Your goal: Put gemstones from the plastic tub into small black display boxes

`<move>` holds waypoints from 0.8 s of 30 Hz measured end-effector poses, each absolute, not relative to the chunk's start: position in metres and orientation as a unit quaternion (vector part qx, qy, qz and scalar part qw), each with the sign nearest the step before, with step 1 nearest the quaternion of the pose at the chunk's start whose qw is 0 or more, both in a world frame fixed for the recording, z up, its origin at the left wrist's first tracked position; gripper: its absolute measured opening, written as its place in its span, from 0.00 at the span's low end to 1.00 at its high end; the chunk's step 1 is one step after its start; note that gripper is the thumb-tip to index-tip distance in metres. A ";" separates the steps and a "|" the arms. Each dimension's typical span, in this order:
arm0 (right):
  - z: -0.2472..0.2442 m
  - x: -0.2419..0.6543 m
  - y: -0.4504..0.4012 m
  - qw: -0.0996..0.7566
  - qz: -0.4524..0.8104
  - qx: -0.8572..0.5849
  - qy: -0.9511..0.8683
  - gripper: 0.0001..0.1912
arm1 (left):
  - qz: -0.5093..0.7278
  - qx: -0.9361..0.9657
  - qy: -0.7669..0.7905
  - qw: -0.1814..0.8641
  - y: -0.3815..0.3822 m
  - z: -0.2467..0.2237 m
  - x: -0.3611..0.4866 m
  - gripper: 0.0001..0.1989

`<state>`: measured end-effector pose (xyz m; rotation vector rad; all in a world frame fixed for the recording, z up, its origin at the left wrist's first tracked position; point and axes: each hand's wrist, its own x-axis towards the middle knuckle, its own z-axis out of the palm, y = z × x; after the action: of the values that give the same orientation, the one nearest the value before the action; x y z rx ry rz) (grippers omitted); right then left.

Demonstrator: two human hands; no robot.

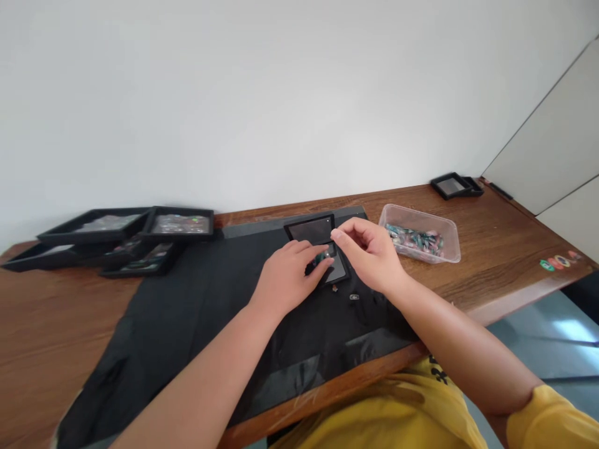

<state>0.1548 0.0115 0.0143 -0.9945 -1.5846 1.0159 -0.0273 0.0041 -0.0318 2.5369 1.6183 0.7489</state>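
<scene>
Two small black trays with grey insides lie one behind the other on a black mat (187,312): a rear tray (310,231) and a front tray (337,271). My left hand (291,271) reaches over the front tray's left side, thumb and fingers closed round a small greenish piece (322,255). My right hand (369,252) hovers at the trays' right side, its thumb and index finger pinched; whatever is between the tips is too small to name. Two tiny pieces, one reddish (335,288) and one silvery (354,297), lie on the mat just in front.
A clear plastic tub (449,240) of small wrapped pieces stands right of my right hand. Stacked black trays (180,237) with small packets sit at the left rear. More small trays (452,186) lie at the far right, and round stickers (559,262) near the right edge.
</scene>
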 end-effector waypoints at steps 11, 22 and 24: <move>0.018 0.161 0.009 0.488 0.334 -0.409 -0.695 0.14 | 0.223 0.804 0.547 0.072 0.006 -0.036 -0.030 0.20; 0.033 0.173 0.007 0.375 0.344 -0.395 -0.765 0.19 | 0.329 0.757 0.543 0.157 -0.003 -0.018 -0.036 0.17; 0.038 0.178 0.009 0.262 0.348 -0.380 -0.816 0.21 | 0.375 0.733 0.539 0.174 -0.005 -0.013 -0.042 0.16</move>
<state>0.1777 0.0095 0.0375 -1.0292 -2.2075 0.9419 -0.0417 -0.0050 -0.0128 2.0797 1.5298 1.0644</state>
